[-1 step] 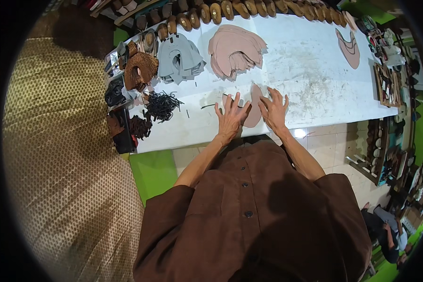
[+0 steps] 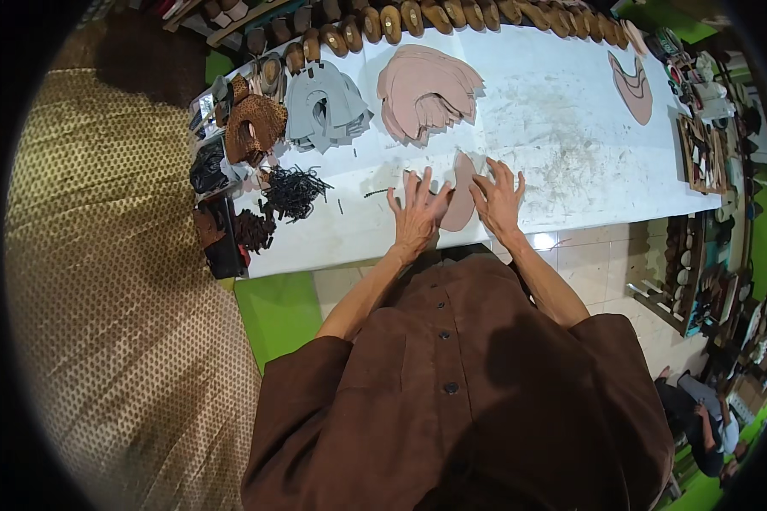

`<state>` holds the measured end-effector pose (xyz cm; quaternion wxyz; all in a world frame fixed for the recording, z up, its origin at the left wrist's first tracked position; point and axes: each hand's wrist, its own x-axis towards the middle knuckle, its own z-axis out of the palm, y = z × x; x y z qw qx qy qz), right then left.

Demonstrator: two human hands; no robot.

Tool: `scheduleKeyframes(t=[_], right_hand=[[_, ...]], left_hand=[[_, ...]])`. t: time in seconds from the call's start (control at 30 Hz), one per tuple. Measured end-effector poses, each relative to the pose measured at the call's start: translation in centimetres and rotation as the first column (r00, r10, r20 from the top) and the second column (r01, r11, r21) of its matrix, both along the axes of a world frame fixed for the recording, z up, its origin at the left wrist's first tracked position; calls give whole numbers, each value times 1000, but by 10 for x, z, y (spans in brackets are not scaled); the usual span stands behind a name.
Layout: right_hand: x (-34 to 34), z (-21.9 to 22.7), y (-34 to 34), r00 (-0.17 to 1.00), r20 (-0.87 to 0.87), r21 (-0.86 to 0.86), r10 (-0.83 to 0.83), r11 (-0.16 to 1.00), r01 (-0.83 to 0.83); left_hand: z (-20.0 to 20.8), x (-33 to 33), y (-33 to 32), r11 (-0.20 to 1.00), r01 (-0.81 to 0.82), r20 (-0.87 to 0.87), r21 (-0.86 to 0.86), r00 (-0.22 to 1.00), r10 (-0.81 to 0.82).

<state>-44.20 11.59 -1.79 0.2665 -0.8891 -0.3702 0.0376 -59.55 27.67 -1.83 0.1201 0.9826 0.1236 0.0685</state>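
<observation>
A pinkish-tan, sole-shaped piece point(image 2: 458, 203) lies flat on the white-covered table point(image 2: 562, 183) near its front edge. Over its left side spreads my left hand point(image 2: 415, 220), fingers apart and the thumb at the piece's edge. My right hand point(image 2: 498, 198) is at the right edge, its thumb and fingertips touching down there, the fingers apart. Neither hand grips anything. Part of a darker flat piece point(image 2: 435, 185) shows between the fingers of my left hand; the rest is hidden.
Fanned pink cut pieces point(image 2: 430, 81), grey pieces point(image 2: 322, 98) and leopard-print pieces point(image 2: 251, 119) lie farther back. Black strips point(image 2: 294, 192) are heaped at left. Brown shoe lasts point(image 2: 391, 24) line the far edge. More pink pieces point(image 2: 632, 94) and a wooden rack point(image 2: 703, 157) are at right.
The fingers of both hands have shifted very slightly around the sole-shaped piece. Less of the darker flat piece shows by my left hand.
</observation>
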Motion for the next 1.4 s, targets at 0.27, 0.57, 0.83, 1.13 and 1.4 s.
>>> scheduleKeyframes(t=[0.27,0.57,0.83,1.13,1.4], right_hand=[[-4,5,-4,985,73,-53,154,987,-150],[-27,-3,7,937,69,-143,343,933,-331],[-33,5,19,926,28,-189,378,911,-366],[-31,0,21,957,2,-122,291,950,-289],[-24,1,17,945,-1,-138,326,936,-323]], left_hand=[[-5,-41,-3,984,-164,-105,-67,982,156],[-2,-34,6,974,-184,-73,-131,982,176],[-6,-32,13,982,-163,-119,-94,981,151],[-6,-25,17,994,-107,-146,-34,984,101],[1,-24,14,997,-72,-156,10,985,73]])
